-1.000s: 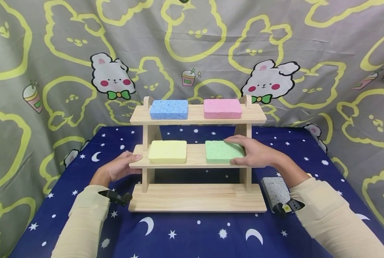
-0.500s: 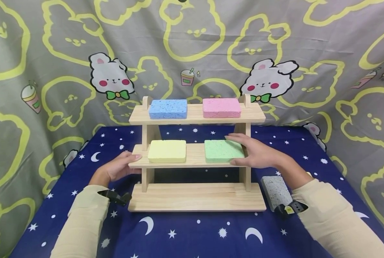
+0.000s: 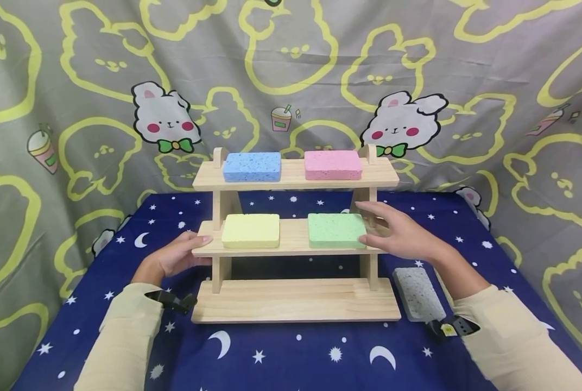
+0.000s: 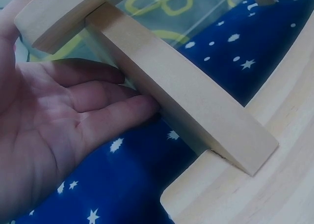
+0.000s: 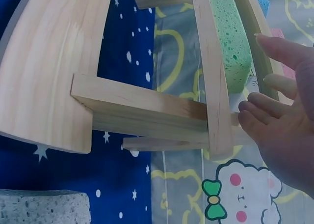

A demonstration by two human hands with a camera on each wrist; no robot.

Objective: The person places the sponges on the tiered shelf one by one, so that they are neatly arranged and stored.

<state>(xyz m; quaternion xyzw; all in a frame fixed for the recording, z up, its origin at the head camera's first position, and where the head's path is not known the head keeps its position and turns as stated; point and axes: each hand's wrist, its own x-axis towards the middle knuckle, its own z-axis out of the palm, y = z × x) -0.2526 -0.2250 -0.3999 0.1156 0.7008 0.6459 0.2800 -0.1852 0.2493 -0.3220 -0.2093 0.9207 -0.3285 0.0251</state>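
1. Rabbit-print curtain [image 3: 315, 70] behind, starry blue cloth [image 3: 281, 374] below, and centre stage, the three-tier wooden rack [image 3: 296, 301]!
2. Left hand [image 3: 179, 254] at the rack's left: thumb atop the middle tier's end, fingers beneath, grasping it.
3. Right hand [image 3: 403, 233] at the rack's right: fingers released, beside the green sponge [image 3: 334, 229]; whether the thumb touches, can't tell.
4. On the rack's middle tier: green right, yellow sponge [image 3: 251, 231] left.
5. Rack's top: blue sponge [image 3: 252, 166], pink sponge [image 3: 333, 165]. Grey sponge [image 3: 420, 293]? Right of the rack.
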